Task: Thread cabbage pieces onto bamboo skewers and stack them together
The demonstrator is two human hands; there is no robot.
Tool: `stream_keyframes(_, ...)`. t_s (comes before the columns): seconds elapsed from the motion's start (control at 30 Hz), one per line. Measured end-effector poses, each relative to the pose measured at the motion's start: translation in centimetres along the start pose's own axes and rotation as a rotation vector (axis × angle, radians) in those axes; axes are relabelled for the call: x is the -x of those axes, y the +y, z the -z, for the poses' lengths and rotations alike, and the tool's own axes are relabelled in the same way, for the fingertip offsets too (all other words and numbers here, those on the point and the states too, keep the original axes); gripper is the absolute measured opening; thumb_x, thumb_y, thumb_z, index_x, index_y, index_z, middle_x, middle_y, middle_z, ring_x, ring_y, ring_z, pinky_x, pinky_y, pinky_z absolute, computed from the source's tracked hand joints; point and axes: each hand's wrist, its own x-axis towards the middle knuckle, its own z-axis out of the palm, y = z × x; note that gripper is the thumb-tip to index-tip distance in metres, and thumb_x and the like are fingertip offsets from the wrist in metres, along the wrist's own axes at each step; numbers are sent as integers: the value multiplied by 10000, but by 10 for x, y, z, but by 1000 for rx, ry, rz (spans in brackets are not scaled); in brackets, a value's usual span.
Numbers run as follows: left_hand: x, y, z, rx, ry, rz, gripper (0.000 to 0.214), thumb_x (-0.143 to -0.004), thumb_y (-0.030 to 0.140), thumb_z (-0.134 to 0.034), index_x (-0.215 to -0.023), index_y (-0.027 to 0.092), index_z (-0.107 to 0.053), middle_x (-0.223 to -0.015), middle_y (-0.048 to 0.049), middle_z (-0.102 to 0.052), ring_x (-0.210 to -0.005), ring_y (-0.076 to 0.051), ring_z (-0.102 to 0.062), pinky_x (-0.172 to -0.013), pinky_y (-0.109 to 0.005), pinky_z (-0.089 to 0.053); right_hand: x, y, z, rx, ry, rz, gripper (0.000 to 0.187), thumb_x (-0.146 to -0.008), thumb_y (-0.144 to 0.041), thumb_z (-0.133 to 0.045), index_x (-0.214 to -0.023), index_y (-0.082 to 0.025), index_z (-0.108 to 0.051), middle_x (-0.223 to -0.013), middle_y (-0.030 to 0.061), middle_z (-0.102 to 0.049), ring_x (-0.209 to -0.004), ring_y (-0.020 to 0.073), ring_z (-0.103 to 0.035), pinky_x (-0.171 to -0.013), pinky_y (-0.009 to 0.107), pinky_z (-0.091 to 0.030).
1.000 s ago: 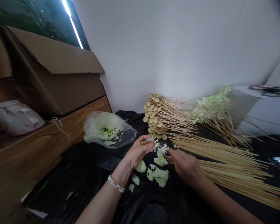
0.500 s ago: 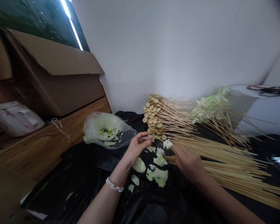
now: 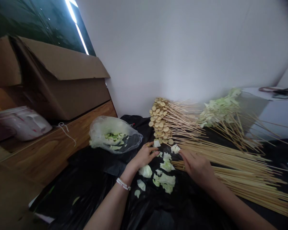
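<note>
Left hand (image 3: 144, 156): low over the black plastic sheet, at 7 o'clock from the middle of the food.
Left fingers (image 3: 151, 154): a bit open and loose, no clear hold on anything, tips just below a small white square bit (image 3: 156, 143).
Right hand (image 3: 196, 167): at 4 o'clock from the loose leaf pile, reaching toward the long sticks.
Right fingers (image 3: 183, 154): close together, tips just beside a crinkly white cabbage bit (image 3: 175, 148); hold on it impossible to tell.
Wrist: a string of small white beads (image 3: 123, 184) around the left one.
Clear plastic bag (image 3: 117, 126): at 10 o'clock from the left hand, thin and crinkly, full of pale cabbage leaves (image 3: 114, 139) with some darker green.
Loose cabbage pieces (image 3: 164, 182): torn, soft, pale green, in a scattered pile between the two hands, on the black plastic sheet (image 3: 86, 179).
Round tan slices (image 3: 160, 119): flat little disks, one on each thin stick, in a tall stack at 12 o'clock.
Cabbage on sticks (image 3: 218, 110): a leafy heap at 2 o'clock.
Bare bamboo skewers (image 3: 240, 163): long, thin, straight, side by side at 3 o'clock from the right hand.
Cardboard box (image 3: 62, 92): brown, flaps up, on a wooden shelf (image 3: 55, 150) at 10 o'clock.
</note>
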Motion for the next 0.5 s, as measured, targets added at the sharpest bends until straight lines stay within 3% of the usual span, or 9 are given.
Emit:
stream_keyframes(0.23, 1, -7, -4, -28, 43, 61, 386, -766, 415, -672, -1091, 208, -701, -1309, -133, -587, -1229, -301, -511, -1062, -405, -330, 0, -2, 0, -10, 13, 20, 255, -904, -98, -425, -1033, -135, -642, -886, 69, -698, -727, 141, -643, -666, 246, -460)
stream_keyframes(0.4, -3, -1, 0, 58, 300, 121, 179, -736, 273, -692, -900, 213, -733, -1010, -92, -712, -960, -251, -634, -932, -351, -430, 0, -1, -1, -8, 11, 9, 250, -909, -111, -429, -1017, -140, -652, -884, 72, -705, -718, 139, -640, -658, 242, -462)
stream_keyframes(0.5, -5, 2, 2, 88, 462, 183, 64, -689, 230, -717, -733, 197, -685, -746, -33, -686, -717, -186, -625, -781, -305, -476, 1, 0, -2, -8, 2, 3, 244, -909, -116, -439, -1020, -146, -654, -884, 66, -703, -722, 139, -640, -658, 241, -459)
